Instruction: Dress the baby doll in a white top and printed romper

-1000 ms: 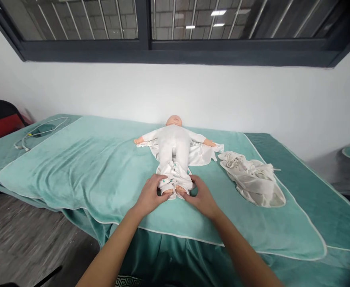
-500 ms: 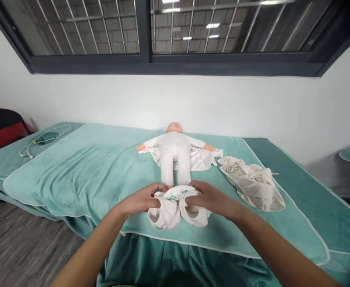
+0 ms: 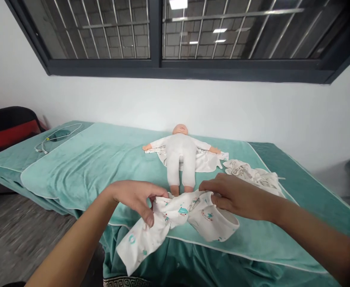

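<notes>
A small pair of white printed pants [image 3: 177,213] is held up at the feet of a baby doll, its two legs hanging apart toward me. My left hand [image 3: 139,199] grips its left side, thumb in front. My right hand [image 3: 231,195] pinches the right side near the top edge. The doll [image 3: 181,153] lies on its back in a white suit, arms spread, bare feet just beyond the pants. Under its back and arms a white printed garment [image 3: 209,160] is spread out.
Crumpled whitish cloth [image 3: 252,175] lies right of the doll. A teal blanket [image 3: 97,159] covers the bed. At the far left are a white cable [image 3: 63,133] and a black and red chair [image 3: 10,127]. A barred window [image 3: 157,65] is above.
The pants have opened out, with their legs spread and lengthened toward me and their print showing. My hands have moved farther apart. The view has shifted slightly left.
</notes>
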Motion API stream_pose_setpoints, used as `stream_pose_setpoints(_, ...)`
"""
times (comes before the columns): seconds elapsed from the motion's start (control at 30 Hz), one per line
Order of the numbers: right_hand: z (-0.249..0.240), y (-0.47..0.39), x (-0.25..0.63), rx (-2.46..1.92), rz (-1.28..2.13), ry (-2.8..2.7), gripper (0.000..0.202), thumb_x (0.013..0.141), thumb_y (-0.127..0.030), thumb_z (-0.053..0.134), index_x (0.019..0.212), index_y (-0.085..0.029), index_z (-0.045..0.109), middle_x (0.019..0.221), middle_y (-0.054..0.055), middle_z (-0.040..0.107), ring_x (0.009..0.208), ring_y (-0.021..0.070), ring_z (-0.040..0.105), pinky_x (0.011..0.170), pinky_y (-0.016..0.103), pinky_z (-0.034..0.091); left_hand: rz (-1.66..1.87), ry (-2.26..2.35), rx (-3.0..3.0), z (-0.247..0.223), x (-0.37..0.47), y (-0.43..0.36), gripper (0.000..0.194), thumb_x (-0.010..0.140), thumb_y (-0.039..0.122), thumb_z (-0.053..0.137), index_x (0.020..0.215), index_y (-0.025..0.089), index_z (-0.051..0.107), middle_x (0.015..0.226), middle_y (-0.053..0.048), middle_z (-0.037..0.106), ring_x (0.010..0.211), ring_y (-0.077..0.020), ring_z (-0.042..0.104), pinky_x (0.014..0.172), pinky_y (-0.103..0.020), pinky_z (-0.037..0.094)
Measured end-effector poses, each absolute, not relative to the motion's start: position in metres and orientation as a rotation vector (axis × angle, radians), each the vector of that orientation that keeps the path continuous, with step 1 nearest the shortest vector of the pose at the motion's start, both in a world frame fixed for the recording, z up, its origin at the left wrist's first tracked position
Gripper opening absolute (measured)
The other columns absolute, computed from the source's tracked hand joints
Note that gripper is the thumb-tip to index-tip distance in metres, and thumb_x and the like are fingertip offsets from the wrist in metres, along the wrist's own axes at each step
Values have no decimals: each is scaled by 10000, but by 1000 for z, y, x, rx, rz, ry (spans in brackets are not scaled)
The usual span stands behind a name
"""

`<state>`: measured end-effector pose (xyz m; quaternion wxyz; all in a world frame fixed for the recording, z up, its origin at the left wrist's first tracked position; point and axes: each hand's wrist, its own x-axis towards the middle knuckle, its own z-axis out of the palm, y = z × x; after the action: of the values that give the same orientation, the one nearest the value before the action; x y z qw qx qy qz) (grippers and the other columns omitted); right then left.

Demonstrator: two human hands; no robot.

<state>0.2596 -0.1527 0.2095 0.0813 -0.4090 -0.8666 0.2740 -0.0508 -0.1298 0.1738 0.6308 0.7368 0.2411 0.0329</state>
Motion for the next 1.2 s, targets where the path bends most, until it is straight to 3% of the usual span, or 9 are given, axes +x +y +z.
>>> stream_pose_setpoints(0.13, 221, -150, 255, -1238, 852, -2562, 158, 829, -362, 582, 898, -281, 699, 732, 17, 644, 696, 208, 571, 604, 297, 381, 290, 765, 1869, 182, -42, -136, 311, 879, 483, 595, 942, 205, 721, 861, -21, 670, 759, -166, 590, 649, -241, 463)
stream_pose_setpoints(0.27, 236, -140, 250, -1334, 730, -2657, 169, 795, -304, 611, 936, -296, 703, 871, 23, 693, 758, 219, 607, 594, 291, 378, 488, 941, 2161, 195, -36, -139, 182, 858, 376, 636, 924, 215, 688, 894, 5, 687, 805, -163, 595, 688, -244, 419)
stream_pose_setpoints(0.53, 268, -127, 238, -1179, 777, -2686, 218, 759, -410, 740, 936, -289, 697, 960, 14, 697, 860, 239, 627, 665, 305, 451, 1214, 1244, 2248, 223, -26, -134, 130, 867, 295, 592, 867, 206, 496, 838, 22, 618, 699, -121, 526, 631, -233, 380)
stream_pose_setpoints(0.73, 293, -123, 233, -1174, 984, -2372, 291, 808, -514, 707, 867, -232, 666, 818, 2, 666, 736, 164, 605, 613, 278, 456, 1425, 1226, 2229, 243, -14, -129, 124, 845, 238, 621, 868, 205, 503, 809, 34, 579, 728, -114, 543, 648, -216, 404)
stream_pose_setpoints(0.9, 304, -128, 225, -970, 1086, -2086, 318, 784, -467, 751, 915, -199, 639, 829, -5, 680, 745, 144, 644, 622, 260, 504, 1272, 1062, 2289, 265, -7, -130, 122, 860, 276, 617, 953, 200, 636, 838, 16, 623, 822, -150, 614, 708, -242, 472)
stream_pose_setpoints(1.07, 313, -128, 219, -787, 978, -2022, 257, 747, -355, 802, 862, -207, 627, 766, -64, 629, 671, 104, 632, 596, 230, 487, 860, 898, 2137, 287, -9, -127, 196, 768, 292, 725, 917, 181, 662, 771, 14, 625, 678, -121, 617, 569, -222, 484)
stream_pose_setpoints(1.2, 322, -132, 217, -788, 818, -2162, 252, 744, -383, 806, 860, -202, 674, 749, -53, 620, 709, 110, 624, 596, 219, 472, 834, 798, 2058, 293, -13, -120, 312, 697, 319, 811, 922, 183, 643, 777, 2, 632, 645, -113, 615, 528, -228, 478)
